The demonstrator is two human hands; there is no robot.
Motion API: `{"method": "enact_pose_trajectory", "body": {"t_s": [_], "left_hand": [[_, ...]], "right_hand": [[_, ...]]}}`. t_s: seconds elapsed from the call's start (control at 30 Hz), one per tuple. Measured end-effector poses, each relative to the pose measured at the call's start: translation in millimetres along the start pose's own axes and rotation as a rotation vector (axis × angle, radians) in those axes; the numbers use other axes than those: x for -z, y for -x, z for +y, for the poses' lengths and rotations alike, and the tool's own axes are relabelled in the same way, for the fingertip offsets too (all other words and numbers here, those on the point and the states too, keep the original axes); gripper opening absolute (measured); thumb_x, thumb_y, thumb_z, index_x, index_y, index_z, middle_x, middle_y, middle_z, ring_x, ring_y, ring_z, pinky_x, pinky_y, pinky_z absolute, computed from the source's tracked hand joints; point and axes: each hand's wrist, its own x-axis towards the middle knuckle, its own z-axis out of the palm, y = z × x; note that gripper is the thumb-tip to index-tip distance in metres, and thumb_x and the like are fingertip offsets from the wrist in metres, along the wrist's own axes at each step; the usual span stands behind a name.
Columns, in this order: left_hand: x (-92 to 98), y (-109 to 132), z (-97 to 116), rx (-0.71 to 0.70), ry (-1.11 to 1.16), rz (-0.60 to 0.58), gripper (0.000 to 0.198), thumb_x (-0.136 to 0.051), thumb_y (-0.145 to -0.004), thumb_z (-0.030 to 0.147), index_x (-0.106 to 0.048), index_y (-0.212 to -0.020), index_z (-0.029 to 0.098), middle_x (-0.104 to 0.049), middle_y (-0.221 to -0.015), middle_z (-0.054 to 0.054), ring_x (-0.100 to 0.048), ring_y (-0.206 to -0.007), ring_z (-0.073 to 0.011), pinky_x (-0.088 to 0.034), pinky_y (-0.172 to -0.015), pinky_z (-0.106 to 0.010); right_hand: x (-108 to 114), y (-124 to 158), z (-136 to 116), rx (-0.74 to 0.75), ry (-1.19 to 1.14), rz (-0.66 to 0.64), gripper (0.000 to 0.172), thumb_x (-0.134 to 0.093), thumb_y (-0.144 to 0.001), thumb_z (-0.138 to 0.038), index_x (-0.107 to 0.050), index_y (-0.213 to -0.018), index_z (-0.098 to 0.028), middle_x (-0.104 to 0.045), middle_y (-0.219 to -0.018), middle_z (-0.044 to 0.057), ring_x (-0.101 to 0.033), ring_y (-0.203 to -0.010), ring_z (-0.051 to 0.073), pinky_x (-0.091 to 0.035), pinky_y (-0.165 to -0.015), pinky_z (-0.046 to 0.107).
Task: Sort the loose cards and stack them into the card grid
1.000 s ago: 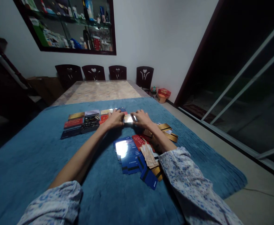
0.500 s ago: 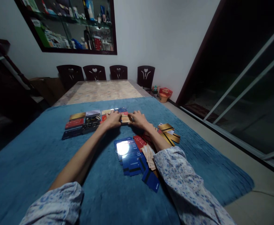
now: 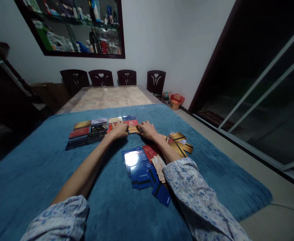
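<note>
My left hand [image 3: 120, 130] and my right hand [image 3: 148, 129] are at either end of an orange-yellow card [image 3: 132, 129] in the front row of laid-out cards. Fingertips of both hands press at its short edges, fingers bent. Just behind it lie a red card [image 3: 131, 123] and a dark blue card [image 3: 129, 117]. To the left are black cards [image 3: 99, 129], a red card [image 3: 79, 133], a gold card [image 3: 82, 124] and a dark navy card [image 3: 76, 143]. My left hand partly hides the orange-red cards beneath it.
Nearer me lies a loose spread of blue cards [image 3: 143, 176], red cards [image 3: 150, 153] and beige cards [image 3: 159, 167]. Gold cards [image 3: 179, 148] lie right of my forearm. A blue cloth [image 3: 106, 207] covers the table; dark chairs [image 3: 101, 78] stand behind.
My left hand has drawn slightly left and down, and my right hand has lowered a little. More of the orange-yellow card and the red one behind it shows between them.
</note>
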Motion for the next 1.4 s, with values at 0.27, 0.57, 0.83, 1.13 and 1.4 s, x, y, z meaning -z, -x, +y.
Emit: {"method": "enact_pose_trajectory", "body": {"t_s": [0.27, 0.57, 0.83, 1.13, 1.4], "left_hand": [[1.3, -0.4, -1.4, -0.002, 0.038, -0.007, 0.027, -0.058, -0.078, 0.022, -0.068, -0.103, 0.02, -0.061, -0.131, -0.019, -0.045, -0.132, -0.0404, -0.039, -0.106, -0.065], [-1.7, -3.1, -3.5, -0.01, 0.025, -0.005, 0.037, -0.057, -0.079, 0.025, -0.069, -0.114, 0.022, -0.061, -0.134, -0.017, -0.043, -0.134, -0.0407, -0.037, -0.108, -0.067], [-1.4, -2.4, -2.6, -0.025, 0.037, 0.022, 0.044, -0.058, -0.075, 0.023, -0.069, -0.118, 0.024, -0.063, -0.134, -0.016, -0.042, -0.136, -0.0426, -0.037, -0.107, -0.067], [3.1, -0.1, -1.0, -0.044, 0.039, 0.041, 0.037, -0.06, -0.075, 0.022, -0.069, -0.11, 0.023, -0.065, -0.13, -0.017, -0.045, -0.133, -0.0436, -0.038, -0.105, -0.064], [7.6, 3.3, 5.0, -0.064, -0.015, 0.077, 0.033, -0.056, -0.084, 0.026, -0.069, -0.113, 0.021, -0.062, -0.132, -0.019, -0.044, -0.133, -0.0412, -0.04, -0.105, -0.061]], "right_hand": [[3.7, 3.5, -3.9, -0.001, 0.015, -0.002, 0.03, -0.055, -0.101, -0.037, -0.066, -0.127, -0.028, -0.063, -0.134, 0.011, -0.049, -0.127, 0.029, -0.045, -0.095, 0.04], [2.5, 3.4, -2.7, -0.017, -0.008, 0.048, 0.032, -0.05, -0.101, -0.036, -0.069, -0.127, -0.031, -0.067, -0.129, 0.008, -0.055, -0.119, 0.028, -0.044, -0.092, 0.038], [2.0, 3.4, -4.0, -0.028, -0.028, 0.061, 0.03, -0.051, -0.1, -0.035, -0.072, -0.121, -0.029, -0.068, -0.127, 0.008, -0.057, -0.118, 0.027, -0.044, -0.091, 0.037], [9.8, 5.0, -7.4, -0.046, 0.0, 0.012, 0.031, -0.054, -0.098, -0.035, -0.07, -0.125, -0.031, -0.069, -0.131, 0.008, -0.056, -0.123, 0.029, -0.046, -0.095, 0.04], [31.3, 10.4, -10.9, -0.073, -0.017, 0.036, 0.041, -0.054, -0.099, -0.034, -0.064, -0.138, -0.03, -0.067, -0.137, 0.009, -0.054, -0.126, 0.03, -0.045, -0.1, 0.044]]}}
